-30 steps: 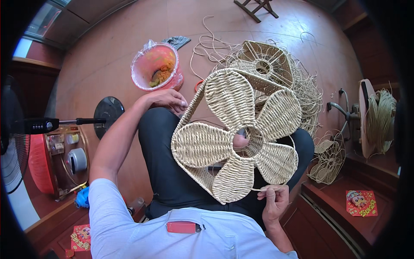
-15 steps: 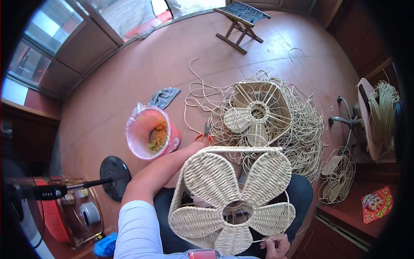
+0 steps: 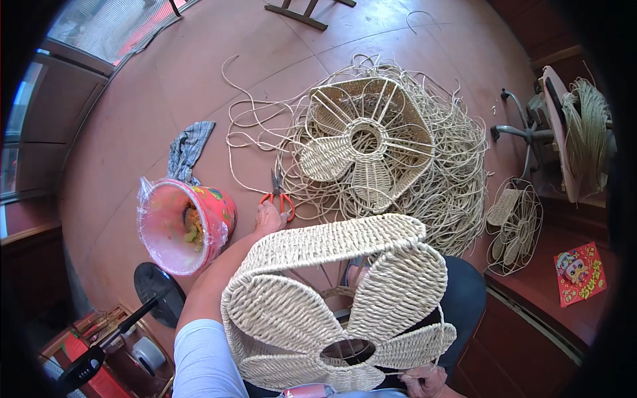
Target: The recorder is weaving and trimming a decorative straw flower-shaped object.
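Across my lap rests a woven cord basket (image 3: 398, 285) with flower-petal panels around a round hole; its wide rim band faces away from me. My left hand (image 3: 269, 219) reaches past its left side to the floor, fingers closed at the orange-red handles of dark-bladed scissors (image 3: 279, 199). At the basket's lower right edge, my right hand (image 3: 424, 381) pinches a thin cord (image 3: 391, 373) running to the petals; its fingers are partly cut off by the frame's bottom.
Beyond the scissors, a part-woven flower basket (image 3: 367, 138) lies on heaped loose cord (image 3: 458, 179). To the left stand a pink lined bucket (image 3: 219, 205), a grey cloth (image 3: 189, 149) and a round black base (image 3: 159, 292). A wire flower frame (image 3: 514, 229) and a chair base (image 3: 521, 132) are at right.
The view has tilted and shifted. My left hand has come out from behind the basket's rim onto the scissors' handles. The basket has tipped, showing more of its rim band; my right hand stays at its edge.
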Tool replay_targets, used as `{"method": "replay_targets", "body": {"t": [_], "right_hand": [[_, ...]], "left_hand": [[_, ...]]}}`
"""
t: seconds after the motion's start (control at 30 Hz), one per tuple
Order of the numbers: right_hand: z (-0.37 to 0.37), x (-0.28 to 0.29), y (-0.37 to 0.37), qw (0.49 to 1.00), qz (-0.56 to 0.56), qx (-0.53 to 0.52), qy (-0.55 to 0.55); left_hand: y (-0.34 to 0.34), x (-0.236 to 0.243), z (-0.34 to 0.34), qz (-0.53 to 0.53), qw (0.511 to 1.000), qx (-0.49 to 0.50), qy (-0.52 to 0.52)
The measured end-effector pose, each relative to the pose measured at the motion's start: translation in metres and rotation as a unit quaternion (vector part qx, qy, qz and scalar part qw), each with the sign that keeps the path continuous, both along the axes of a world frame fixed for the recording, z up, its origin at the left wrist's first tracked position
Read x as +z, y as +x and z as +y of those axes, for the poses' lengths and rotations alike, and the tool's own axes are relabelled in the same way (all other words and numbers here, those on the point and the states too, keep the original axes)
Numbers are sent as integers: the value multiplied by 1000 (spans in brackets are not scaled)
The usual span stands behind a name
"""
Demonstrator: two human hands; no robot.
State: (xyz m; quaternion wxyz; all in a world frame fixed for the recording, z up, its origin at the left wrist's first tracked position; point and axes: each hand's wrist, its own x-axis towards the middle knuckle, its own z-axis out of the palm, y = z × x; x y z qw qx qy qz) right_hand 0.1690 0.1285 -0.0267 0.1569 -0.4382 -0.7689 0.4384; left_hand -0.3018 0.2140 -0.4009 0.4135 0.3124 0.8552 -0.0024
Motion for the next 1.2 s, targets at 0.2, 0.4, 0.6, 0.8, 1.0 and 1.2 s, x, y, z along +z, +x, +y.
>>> {"method": "replay_targets", "body": {"t": [0.2,0.4,0.6,0.8,1.0,1.2], "right_hand": [[4,-11,-2,1000,-21,-12,-17],[-11,-25,7,995,-11,-49,-90],[-9,-23,19,992,18,-13,-121],[-12,-35,16,995,48,-11,-82],[-3,-25,0,994,100,-31,-30],[-7,-27,-8,970,225,-70,-51]], "left_hand": [[-19,3,22,48,999,5,10],[-15,-6,29,37,999,15,16],[-10,-3,19,51,998,36,24],[-26,39,22,32,999,10,40],[-55,149,5,-94,993,-62,24],[-64,265,-33,24,976,32,213]]}}
